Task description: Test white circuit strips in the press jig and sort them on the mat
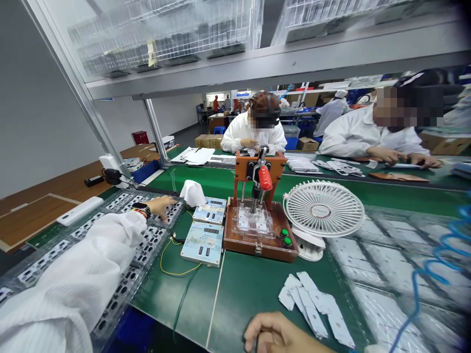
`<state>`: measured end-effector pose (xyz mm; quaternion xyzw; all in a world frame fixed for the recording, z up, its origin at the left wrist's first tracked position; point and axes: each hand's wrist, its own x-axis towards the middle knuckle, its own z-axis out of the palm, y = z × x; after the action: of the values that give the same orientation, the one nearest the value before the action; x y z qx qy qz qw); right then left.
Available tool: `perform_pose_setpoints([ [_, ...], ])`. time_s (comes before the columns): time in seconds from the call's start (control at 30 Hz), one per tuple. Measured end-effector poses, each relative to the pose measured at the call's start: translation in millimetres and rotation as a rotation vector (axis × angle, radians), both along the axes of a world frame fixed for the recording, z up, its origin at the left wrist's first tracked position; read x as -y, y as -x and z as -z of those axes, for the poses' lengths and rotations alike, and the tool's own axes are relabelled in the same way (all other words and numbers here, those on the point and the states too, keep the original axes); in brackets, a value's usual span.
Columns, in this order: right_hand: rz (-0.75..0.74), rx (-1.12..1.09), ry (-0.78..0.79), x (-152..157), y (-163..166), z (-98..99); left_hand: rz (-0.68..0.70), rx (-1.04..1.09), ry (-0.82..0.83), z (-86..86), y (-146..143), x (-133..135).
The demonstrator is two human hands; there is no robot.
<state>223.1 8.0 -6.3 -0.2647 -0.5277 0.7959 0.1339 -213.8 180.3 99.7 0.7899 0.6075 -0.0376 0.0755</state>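
At the left, my left hand (162, 208) reaches over the far end of a clear plastic tray (145, 267) filled with small pale parts with black openings. Its fingers look stretched apart over the parts, and I see nothing held in them. A dark watch (142, 210) is on that wrist. At the bottom edge, my right hand (273, 333) is loosely curled above the green mat, partly cut off by the frame. No object shows in it. Several thin white plates (312, 304) lie just beyond it, to the right. A hand press (257, 220) with a red handle stands ahead, with clear fixture pieces on its base.
Two counter boxes (203, 242) with yellow wire sit left of the press. A white fan (324, 208) stands right of it. Trays of white plates (386, 274) and a coiled blue hose (415, 289) are at right. A shelf (257, 68) crosses overhead; co-workers (253, 127) sit opposite.
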Motion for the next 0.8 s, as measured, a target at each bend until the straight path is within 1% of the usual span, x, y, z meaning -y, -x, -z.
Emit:
perform_pose_setpoints([
  [0.17, 0.006, 0.008, 0.017, -1, 1, 7.8, -0.015, 0.019, 0.029, -2.9, 2, -3],
  [0.33, 0.028, 0.015, 0.013, -1, 5, 1.8, -0.025, 0.029, 0.012, -5.8, -4, -10],
  [0.47, 0.034, 0.043, 0.043, 0, 6, -1.5, -0.033, 0.042, -0.001, -8.5, -8, -15],
  [0.8, 0.029, 0.011, 0.059, 0, 10, -5.4, -0.028, 0.061, 0.014, -20.8, -11, 2],
])
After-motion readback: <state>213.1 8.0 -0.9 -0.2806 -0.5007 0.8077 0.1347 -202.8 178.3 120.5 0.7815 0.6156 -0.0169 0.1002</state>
